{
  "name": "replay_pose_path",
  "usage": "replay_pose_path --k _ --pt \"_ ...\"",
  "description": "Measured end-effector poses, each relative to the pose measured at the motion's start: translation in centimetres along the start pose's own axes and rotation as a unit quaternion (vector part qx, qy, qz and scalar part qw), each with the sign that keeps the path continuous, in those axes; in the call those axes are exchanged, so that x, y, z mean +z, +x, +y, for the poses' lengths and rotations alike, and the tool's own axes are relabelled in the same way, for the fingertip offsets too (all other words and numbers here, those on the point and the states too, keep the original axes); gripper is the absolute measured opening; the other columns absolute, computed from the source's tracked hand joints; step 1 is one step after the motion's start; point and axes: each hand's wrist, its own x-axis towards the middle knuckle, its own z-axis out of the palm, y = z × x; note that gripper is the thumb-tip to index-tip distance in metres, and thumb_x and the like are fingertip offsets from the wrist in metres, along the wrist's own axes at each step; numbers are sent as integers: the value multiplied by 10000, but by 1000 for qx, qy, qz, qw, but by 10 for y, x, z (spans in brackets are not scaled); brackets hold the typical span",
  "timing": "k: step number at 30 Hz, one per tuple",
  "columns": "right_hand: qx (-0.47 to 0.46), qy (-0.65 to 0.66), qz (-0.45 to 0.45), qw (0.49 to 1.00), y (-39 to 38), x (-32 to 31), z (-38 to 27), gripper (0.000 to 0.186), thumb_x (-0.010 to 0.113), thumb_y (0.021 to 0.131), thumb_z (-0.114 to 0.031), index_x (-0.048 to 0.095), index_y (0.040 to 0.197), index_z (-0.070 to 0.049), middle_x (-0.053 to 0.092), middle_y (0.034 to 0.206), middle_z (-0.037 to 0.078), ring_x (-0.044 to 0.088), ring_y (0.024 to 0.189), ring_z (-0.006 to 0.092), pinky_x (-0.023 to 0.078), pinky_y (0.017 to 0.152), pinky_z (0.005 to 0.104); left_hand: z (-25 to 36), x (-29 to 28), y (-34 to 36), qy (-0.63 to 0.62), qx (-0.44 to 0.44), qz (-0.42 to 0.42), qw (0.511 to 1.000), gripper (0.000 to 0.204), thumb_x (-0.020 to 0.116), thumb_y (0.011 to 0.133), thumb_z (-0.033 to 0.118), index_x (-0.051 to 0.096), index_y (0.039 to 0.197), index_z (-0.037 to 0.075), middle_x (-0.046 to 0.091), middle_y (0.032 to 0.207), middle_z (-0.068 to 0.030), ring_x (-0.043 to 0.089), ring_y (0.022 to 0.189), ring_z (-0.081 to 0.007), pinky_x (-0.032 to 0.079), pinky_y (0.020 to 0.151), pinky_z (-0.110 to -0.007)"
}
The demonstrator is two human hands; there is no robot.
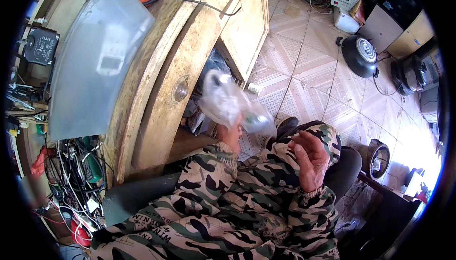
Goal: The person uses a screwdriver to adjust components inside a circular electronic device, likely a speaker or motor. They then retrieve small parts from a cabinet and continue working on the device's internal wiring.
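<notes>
My left hand (231,134) grips a crumpled clear plastic bag (223,99) and holds it up in front of an open wooden desk drawer (167,103). My right hand (309,158) hovers to the right above my lap, fingers loosely curled, with nothing visible in it. Both sleeves and my trousers are camouflage cloth (237,203). Small objects show dimly through the bag, too blurred to name.
A wooden desk (199,27) with a grey sheet (95,55) on top fills the left. Tangled cables and tools (76,174) lie at lower left. On the tiled floor (308,60) stand a round black appliance (359,53), boxes and another round device (377,158).
</notes>
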Motion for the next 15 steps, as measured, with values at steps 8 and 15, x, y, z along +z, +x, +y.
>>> replay_pose_path --k 8,15 --pt "67 -11 41 997 4 -35 29 297 623 976 -44 592 1244 81 700 1052 131 681 919 173 557 867 297 3 -65 175 -231 9 241 942 214 668 960 357 555 1000 180 473 705 16 405 516 -111 341 418 -252" --pt "77 71 5 995 0 -55 42 286 638 982 -61 618 1233 74 722 1023 126 683 924 164 559 847 296 143 -295 351 0 -175 -66 982 553 488 925 640 402 618 188 356 523 -1 341 429 -201 314 423 -395"
